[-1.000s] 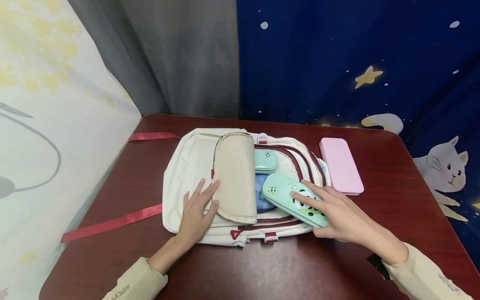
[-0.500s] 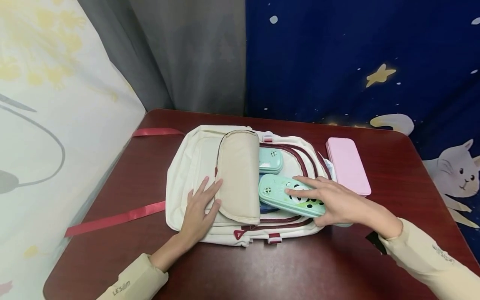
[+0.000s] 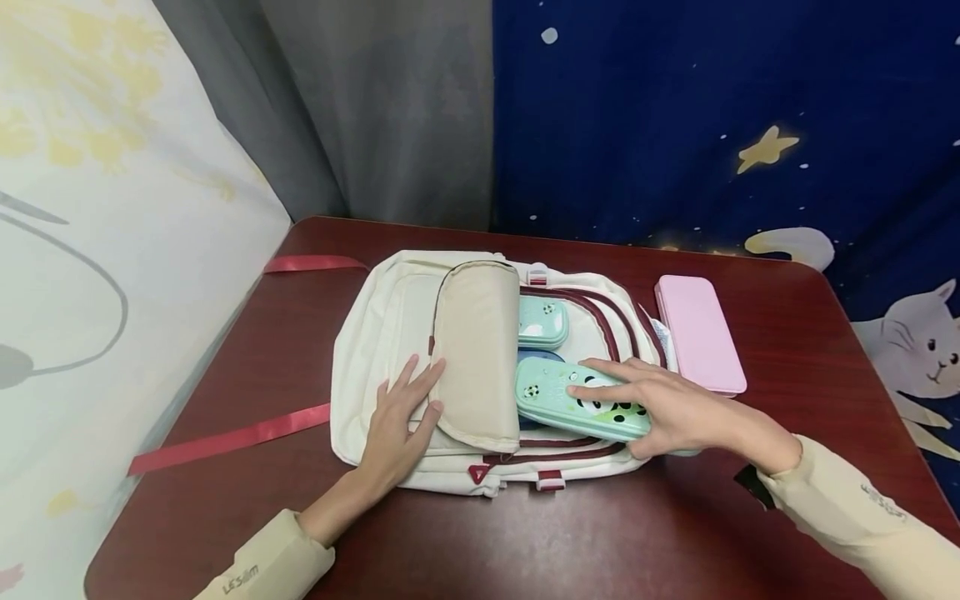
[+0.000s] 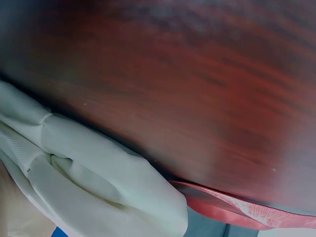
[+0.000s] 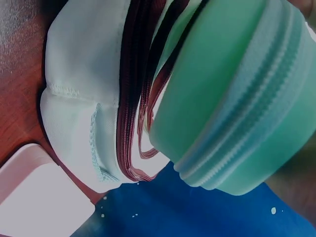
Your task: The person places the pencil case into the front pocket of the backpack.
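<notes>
A cream backpack (image 3: pixel 375 367) with maroon zips lies flat on the table. My left hand (image 3: pixel 395 429) rests on it with spread fingers, the tips against the beige flap (image 3: pixel 477 358) that is folded back. My right hand (image 3: pixel 675 410) grips a mint-green panda pencil case (image 3: pixel 551 392) between thumb and fingers; its left end is at the flap's edge. In the right wrist view the zipped end of this pencil case (image 5: pixel 232 108) fills the right side. A second mint-green case (image 3: pixel 545 323) sits farther back, partly under the flap. Between them shows a blue item (image 3: pixel 542 356), mostly hidden.
A pink pencil case (image 3: pixel 701 333) lies on the dark red table (image 3: pixel 570 542), right of the backpack. Red straps (image 3: pixel 240 437) stretch from the backpack's left side. Grey and blue curtains (image 3: pixel 637 125) hang behind, with a white patterned curtain at left.
My right hand has moved the panda pencil case slightly left, up to the flap's edge, and it now lies more level, covering more of the blue item. My left hand stays on the backpack.
</notes>
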Demonstrator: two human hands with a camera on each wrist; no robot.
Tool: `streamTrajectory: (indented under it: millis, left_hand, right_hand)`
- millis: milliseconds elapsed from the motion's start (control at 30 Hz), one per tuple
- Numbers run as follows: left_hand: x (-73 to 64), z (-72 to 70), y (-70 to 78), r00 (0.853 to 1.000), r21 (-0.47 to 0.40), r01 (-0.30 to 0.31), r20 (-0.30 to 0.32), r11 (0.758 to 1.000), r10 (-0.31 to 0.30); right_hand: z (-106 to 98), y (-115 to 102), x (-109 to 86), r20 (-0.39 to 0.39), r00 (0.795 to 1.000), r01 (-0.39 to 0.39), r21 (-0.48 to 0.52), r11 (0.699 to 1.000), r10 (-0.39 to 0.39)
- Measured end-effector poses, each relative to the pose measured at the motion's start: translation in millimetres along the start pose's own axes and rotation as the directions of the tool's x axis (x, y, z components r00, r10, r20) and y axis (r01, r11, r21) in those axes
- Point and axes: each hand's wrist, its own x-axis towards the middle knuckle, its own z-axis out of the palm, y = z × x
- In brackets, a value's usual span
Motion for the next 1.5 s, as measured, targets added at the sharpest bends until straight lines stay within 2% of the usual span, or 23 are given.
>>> streamTrajectory:
  millis: [167,333,533,633,767,867,967,1100,1333,1500]
  left_hand:
    - [-2.3,-1.1,-0.4,1.0,-0.002,-0.004,-0.001,1.0,0.004]
    - [-2.8,1.0,-2.2,1.0,-0.001,-0.011,0.006,1.0,0.011]
    - [-1.7,1.7,-3.6,1.0,0.019,-0.031,-0.001,0.999,0.031]
    - [-0.3,1.4,-4.7,0.999,0.019,-0.034,-0.003,0.999,0.034]
    - [1.9,1.2,-6.5,0.999,0.015,-0.037,0.004,0.999,0.037]
    - [1.5,1.0,-7.4,1.0,0.0,-0.028,0.005,1.0,0.028]
    - [0.8,0.7,-8.1,1.0,-0.013,-0.016,-0.004,1.0,0.016]
    - [0.7,-0.5,-8.9,1.0,-0.022,-0.016,-0.018,1.0,0.016]
    - [3.9,1.7,-8.7,0.999,-0.032,-0.041,-0.029,0.999,0.04]
    - [-0.1,1.9,-8.1,0.999,-0.013,-0.039,-0.03,0.999,0.038]
  right_hand:
    - [1.6,5.3,5.6,-0.029,0.999,0.038,0.018,0.999,-0.037]
    - [13.3,8.2,7.1,-0.064,0.998,0.033,0.117,0.993,-0.026]
    - [15.6,8.6,9.1,-0.087,0.996,0.03,0.15,0.988,-0.017]
    - [8.7,6.5,8.7,-0.065,0.998,0.033,0.109,0.994,-0.026]
    - [-11.7,0.5,5.1,-0.031,0.998,0.048,-0.044,0.998,-0.05]
    - [-27.5,-8.9,3.4,0.033,0.999,0.039,-0.111,0.993,-0.036]
    - [-36.8,-20.3,6.4,0.112,0.994,0.029,-0.125,0.992,-0.015]
    - [-42.9,-28.5,16.3,0.158,0.987,0.052,-0.146,0.988,-0.028]
    - [-42.8,-18.5,27.1,0.154,0.985,0.096,-0.147,0.984,-0.073]
    - [-26.8,0.0,29.2,0.084,0.987,0.142,-0.043,0.989,-0.138]
